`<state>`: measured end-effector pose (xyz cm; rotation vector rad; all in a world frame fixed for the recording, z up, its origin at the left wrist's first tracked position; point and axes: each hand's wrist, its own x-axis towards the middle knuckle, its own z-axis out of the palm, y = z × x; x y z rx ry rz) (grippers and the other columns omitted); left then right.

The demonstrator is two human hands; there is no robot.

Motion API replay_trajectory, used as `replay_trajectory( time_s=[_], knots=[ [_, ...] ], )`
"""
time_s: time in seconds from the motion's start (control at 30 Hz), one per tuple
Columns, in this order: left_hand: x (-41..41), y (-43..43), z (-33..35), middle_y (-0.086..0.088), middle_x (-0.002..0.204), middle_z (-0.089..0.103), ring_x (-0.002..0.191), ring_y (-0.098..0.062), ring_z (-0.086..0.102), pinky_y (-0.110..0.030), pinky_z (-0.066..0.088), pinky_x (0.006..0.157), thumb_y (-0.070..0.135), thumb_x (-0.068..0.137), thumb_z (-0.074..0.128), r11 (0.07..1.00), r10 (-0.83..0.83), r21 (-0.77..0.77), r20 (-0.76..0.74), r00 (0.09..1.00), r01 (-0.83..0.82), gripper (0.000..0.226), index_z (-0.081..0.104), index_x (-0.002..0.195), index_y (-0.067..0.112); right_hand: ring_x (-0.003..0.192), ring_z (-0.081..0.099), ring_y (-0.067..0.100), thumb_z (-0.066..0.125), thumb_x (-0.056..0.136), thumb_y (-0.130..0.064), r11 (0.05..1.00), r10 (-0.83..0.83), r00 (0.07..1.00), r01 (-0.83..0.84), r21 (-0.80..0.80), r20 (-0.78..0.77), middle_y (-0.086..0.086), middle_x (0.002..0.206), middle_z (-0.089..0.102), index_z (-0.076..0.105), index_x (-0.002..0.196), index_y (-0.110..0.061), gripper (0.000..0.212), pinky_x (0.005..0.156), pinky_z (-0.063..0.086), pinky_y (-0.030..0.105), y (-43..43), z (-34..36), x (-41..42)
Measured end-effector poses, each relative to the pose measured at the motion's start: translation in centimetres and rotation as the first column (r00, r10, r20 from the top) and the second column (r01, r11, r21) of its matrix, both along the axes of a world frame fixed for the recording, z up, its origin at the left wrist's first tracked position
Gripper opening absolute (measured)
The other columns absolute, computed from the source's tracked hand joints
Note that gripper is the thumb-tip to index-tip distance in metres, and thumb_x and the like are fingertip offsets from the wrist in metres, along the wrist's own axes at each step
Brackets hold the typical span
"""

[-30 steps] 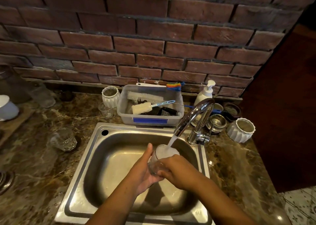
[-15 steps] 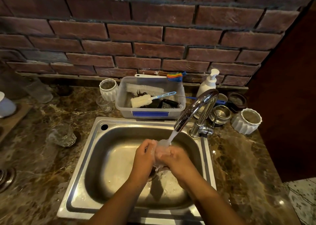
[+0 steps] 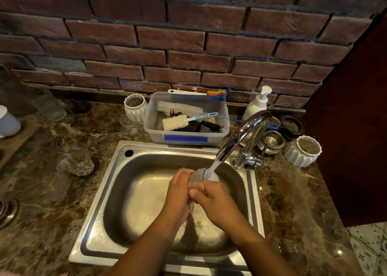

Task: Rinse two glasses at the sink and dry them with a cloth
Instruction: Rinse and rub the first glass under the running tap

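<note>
Both your hands are clamped on the glass [image 3: 199, 176] over the middle of the sink [image 3: 98, 200], left hand [image 3: 180, 192] curled round its nine o'clock side and right hand [image 3: 213, 202] gripping from four o'clock, under the stream [image 3: 215, 165] from the faucet [image 3: 244, 134] (rooted at the sink's two o'clock corner). Wet glass slips easily, so a loosened grip could drop it into the sink, or a careless lift could knock its rim on the faucet. The second glass [image 3: 77, 161] seems to stand upright on the counter [image 3: 52, 202] at the sink's nine o'clock, though its clear body is hard to read there.
</note>
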<state>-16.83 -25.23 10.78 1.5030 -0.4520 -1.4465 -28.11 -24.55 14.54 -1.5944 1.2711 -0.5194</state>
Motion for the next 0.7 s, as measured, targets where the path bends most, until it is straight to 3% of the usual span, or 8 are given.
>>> replay_trajectory(
  time_s=[0.1,0.17,0.3,0.37,0.43,0.53,0.63,0.7],
  knots=[
    [0.0,0.2,0.3,-0.02,0.102,0.071,0.09,-0.025,0.069,-0.032,0.055,0.068,0.031,0.105,0.042,0.997,-0.07,0.03,0.022,0.997,0.07,0.032,0.064,0.109,0.007,0.09,0.071,0.008,0.054,0.099,-0.018,0.999,-0.031,0.999,0.032,-0.032,0.012,-0.004,0.095,0.077,0.075,0.102,-0.022,0.022,0.088,0.058,0.039,0.2,-0.1,0.2],
    [1.3,-0.7,0.6,-0.02,0.099,0.071,0.09,-0.028,0.067,-0.038,0.054,0.074,0.032,0.101,0.049,0.977,-0.119,0.173,-0.039,0.992,0.124,0.032,0.067,0.108,0.007,0.097,0.068,0.004,0.054,0.099,-0.022,0.975,0.142,0.986,-0.155,-0.16,-0.093,-0.01,0.104,0.076,0.072,0.111,-0.028,0.023,0.089,0.056,0.034,0.1,-0.2,-0.8],
    [2.6,-1.4,1.2,-0.01,0.085,0.067,0.072,-0.022,0.062,-0.029,0.05,0.054,0.03,0.087,0.066,0.907,-0.209,0.294,-0.311,0.927,0.303,0.031,0.071,0.106,0.006,0.111,0.063,0.006,0.054,0.098,-0.033,0.821,0.347,0.86,-0.471,-0.322,-0.373,-0.011,0.121,0.069,0.061,0.124,-0.036,0.027,0.094,0.052,0.029,-0.9,-0.8,-2.3],
    [1.7,-1.3,1.4,-0.009,0.08,0.066,0.072,-0.021,0.06,-0.028,0.048,0.053,0.028,0.093,0.059,0.952,-0.128,0.239,-0.26,0.957,0.192,0.021,0.068,0.097,0.01,0.106,0.065,0.007,0.052,0.096,-0.036,0.87,0.281,0.907,-0.379,-0.315,-0.313,-0.01,0.116,0.07,0.062,0.121,-0.034,0.027,0.091,0.054,0.034,-0.6,-1.0,-2.0],
    [0.6,-1.2,1.5,-0.01,0.08,0.064,0.075,-0.022,0.059,-0.029,0.046,0.057,0.025,0.099,0.049,0.994,-0.043,0.099,-0.059,0.997,0.049,0.023,0.065,0.094,0.01,0.096,0.068,0.008,0.052,0.096,-0.034,0.978,0.119,0.99,-0.129,-0.163,-0.069,-0.007,0.103,0.075,0.07,0.112,-0.028,0.024,0.088,0.056,0.041,-0.2,-0.6,-1.0],
    [-0.1,-0.4,0.8,-0.012,0.085,0.066,0.078,-0.022,0.063,-0.031,0.048,0.06,0.02,0.102,0.042,0.992,-0.001,-0.121,0.13,0.992,0.017,0.025,0.063,0.093,0.01,0.087,0.07,0.012,0.052,0.1,-0.018,0.992,-0.121,0.985,0.116,0.049,0.126,0.002,0.091,0.075,0.074,0.098,-0.016,0.023,0.089,0.056,0.045,-0.1,0.2,0.4],
    [0.7,-0.2,1.1,-0.014,0.09,0.07,0.078,-0.02,0.067,-0.032,0.05,0.062,0.027,0.104,0.043,0.998,-0.049,-0.032,-0.036,0.998,0.048,0.029,0.064,0.102,0.008,0.092,0.069,0.007,0.05,0.1,-0.019,0.995,0.019,0.998,-0.014,-0.102,0.055,-0.005,0.098,0.075,0.074,0.103,-0.024,0.024,0.088,0.057,0.038,0.3,0.5,0.2],
    [1.8,-0.8,1.5,-0.011,0.083,0.071,0.07,-0.02,0.066,-0.03,0.05,0.057,0.031,0.101,0.051,0.976,-0.128,0.145,-0.222,0.967,0.162,0.028,0.066,0.104,0.008,0.098,0.067,0.003,0.05,0.099,-0.028,0.944,0.2,0.968,-0.232,-0.235,-0.154,-0.01,0.104,0.075,0.071,0.111,-0.03,0.023,0.091,0.054,0.035,0.2,0.5,-0.9]
  ],
)
